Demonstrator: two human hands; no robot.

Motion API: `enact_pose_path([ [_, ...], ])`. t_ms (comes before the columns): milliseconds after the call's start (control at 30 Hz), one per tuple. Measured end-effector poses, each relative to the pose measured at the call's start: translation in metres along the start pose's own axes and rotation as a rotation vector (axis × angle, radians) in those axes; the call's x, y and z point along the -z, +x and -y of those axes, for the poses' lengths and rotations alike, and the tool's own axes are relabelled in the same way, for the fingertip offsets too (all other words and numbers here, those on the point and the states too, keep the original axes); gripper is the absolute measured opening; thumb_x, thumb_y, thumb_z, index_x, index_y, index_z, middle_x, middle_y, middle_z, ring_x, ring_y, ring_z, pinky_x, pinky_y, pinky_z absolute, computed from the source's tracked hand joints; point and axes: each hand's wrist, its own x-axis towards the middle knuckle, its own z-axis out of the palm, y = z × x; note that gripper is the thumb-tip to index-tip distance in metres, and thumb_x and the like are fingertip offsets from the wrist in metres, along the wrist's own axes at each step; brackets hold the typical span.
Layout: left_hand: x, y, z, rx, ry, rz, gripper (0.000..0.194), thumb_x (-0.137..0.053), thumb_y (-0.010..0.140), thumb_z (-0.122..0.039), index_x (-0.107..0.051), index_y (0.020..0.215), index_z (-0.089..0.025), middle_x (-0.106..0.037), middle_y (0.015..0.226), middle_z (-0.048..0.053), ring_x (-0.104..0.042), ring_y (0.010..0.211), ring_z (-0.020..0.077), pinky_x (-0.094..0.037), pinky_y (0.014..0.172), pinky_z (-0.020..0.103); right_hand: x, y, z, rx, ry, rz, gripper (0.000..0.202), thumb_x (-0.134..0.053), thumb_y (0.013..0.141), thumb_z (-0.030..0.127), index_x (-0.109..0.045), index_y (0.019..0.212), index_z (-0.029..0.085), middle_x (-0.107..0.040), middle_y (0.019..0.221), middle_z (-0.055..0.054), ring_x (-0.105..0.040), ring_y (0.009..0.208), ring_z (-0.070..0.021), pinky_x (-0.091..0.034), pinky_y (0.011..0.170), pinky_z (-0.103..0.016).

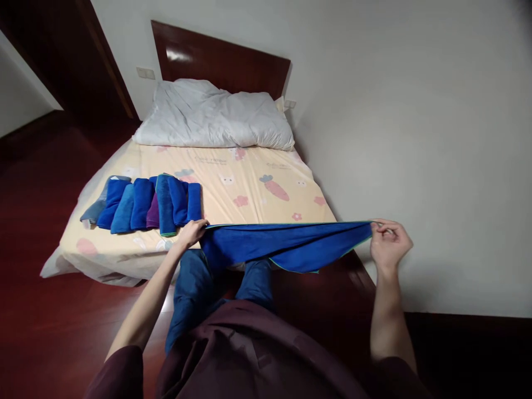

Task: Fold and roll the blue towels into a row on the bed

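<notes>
A blue towel (pixel 286 244) with a thin green edge hangs stretched between my two hands above the foot of the bed. My left hand (pixel 192 231) pinches its left corner. My right hand (pixel 388 243) pinches the right corner, out past the bed's side. The towel is doubled over and sags in the middle above my knees. A row of several folded towels (pixel 145 204), mostly blue with one purple and one grey, lies on the yellow printed sheet (pixel 249 194) just beyond my left hand.
A white crumpled duvet (pixel 211 113) lies at the head of the bed against a dark wooden headboard (pixel 220 61). A white wall (pixel 415 138) runs along the right. Dark red wooden floor (pixel 45 221) spreads to the left.
</notes>
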Motion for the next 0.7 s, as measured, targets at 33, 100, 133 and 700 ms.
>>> enact_pose_path([
  [33,0.01,-0.002,0.004,0.019,-0.029,-0.033,0.028,-0.045,0.091,-0.027,-0.07,0.102,-0.02,-0.075,0.102,0.009,-0.07,0.09,0.022,-0.05,0.078,0.028,0.003,0.004,-0.002,0.029,-0.052,0.012,0.023,-0.074,0.081,0.035,-0.056,0.071,0.024,-0.07,0.086,-0.011,-0.071,0.085,-0.0239,-0.057,0.079,-0.04],
  [100,0.031,-0.002,0.004,0.053,-0.097,-0.114,0.031,-0.045,0.091,-0.033,-0.071,0.1,-0.019,-0.076,0.101,0.009,-0.07,0.09,0.0214,-0.052,0.078,0.026,0.007,0.012,-0.005,0.049,-0.118,0.016,0.015,-0.07,0.084,0.031,-0.06,0.074,0.025,-0.072,0.089,-0.015,-0.073,0.087,-0.0259,-0.057,0.078,-0.041],
  [133,0.042,-0.001,0.002,0.073,-0.131,-0.16,0.034,-0.045,0.091,-0.037,-0.072,0.099,-0.018,-0.076,0.099,0.009,-0.07,0.09,0.0212,-0.052,0.077,0.026,0.008,0.015,-0.008,0.039,-0.134,0.014,0.013,-0.07,0.084,0.03,-0.061,0.076,0.025,-0.073,0.09,-0.017,-0.074,0.088,-0.0264,-0.058,0.079,-0.041],
  [700,0.181,0.072,-0.057,0.222,-0.32,-0.446,0.067,-0.052,0.098,-0.061,-0.064,0.118,0.002,-0.065,0.065,0.001,-0.049,0.055,0.006,-0.051,0.061,0.024,-0.017,0.098,-0.033,-0.125,-0.101,0.147,0.021,-0.086,0.075,0.027,-0.067,0.076,0.018,-0.076,0.083,-0.009,-0.073,0.072,-0.0189,-0.062,0.067,-0.032],
])
